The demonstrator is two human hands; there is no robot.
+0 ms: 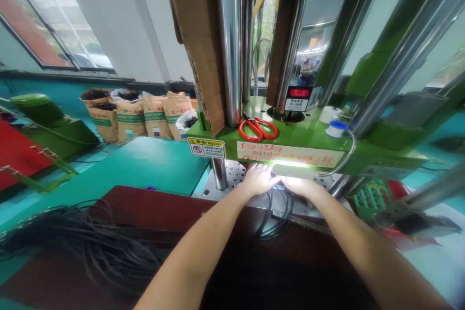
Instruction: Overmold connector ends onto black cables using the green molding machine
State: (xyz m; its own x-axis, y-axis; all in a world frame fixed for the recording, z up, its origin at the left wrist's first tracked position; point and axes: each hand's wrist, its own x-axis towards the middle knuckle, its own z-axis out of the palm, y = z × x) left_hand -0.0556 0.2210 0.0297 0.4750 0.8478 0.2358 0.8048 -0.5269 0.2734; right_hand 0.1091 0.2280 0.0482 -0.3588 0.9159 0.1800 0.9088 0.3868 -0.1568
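My left hand [258,180] reaches under the front beam of a green press [214,134], back of the hand up. Its fingers are stretched forward and its thumb points toward my right hand. Close beside it is my right hand [300,186], its fingers mostly hidden behind the lit lamp bar [296,170]. A coiled black cable [271,233] runs down from between the hands over the metal plate [232,193] and the brown tabletop edge. Whether either hand grips the cable is hidden.
Red-handled scissors [250,131] and a white-and-blue spool [336,129] lie on the press. A bundle of black cables [109,242] covers the brown table [145,201] at left. Paper sacks [131,118] stand behind a green table [160,164]. Metal columns [231,43] rise ahead.
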